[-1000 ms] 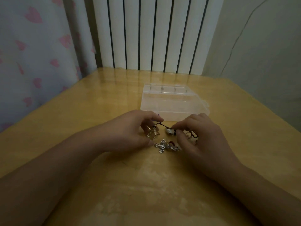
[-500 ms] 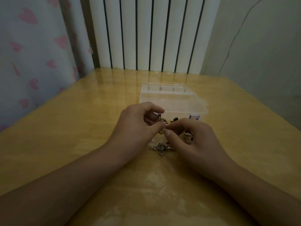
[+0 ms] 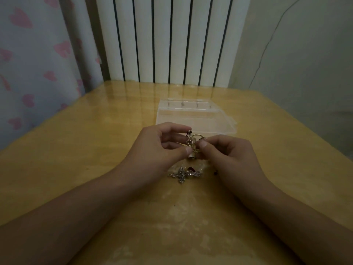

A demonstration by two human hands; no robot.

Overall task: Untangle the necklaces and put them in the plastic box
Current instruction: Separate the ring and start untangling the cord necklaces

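Pull hard on the necklaces, a gold-toned tangle pinched between your left hand and right hand just above the table, and I judge the knot tightens; a silver cross pendant trails below; the plastic box waits behind.

Tangled necklaces lifted; plastic box behind.

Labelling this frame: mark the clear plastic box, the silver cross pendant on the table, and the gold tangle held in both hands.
clear plastic box [image 3: 193, 119], head view, lid top.
silver cross pendant [image 3: 181, 175], head view, centre.
gold tangle [image 3: 193, 145], head view, middle, between the thumbs.
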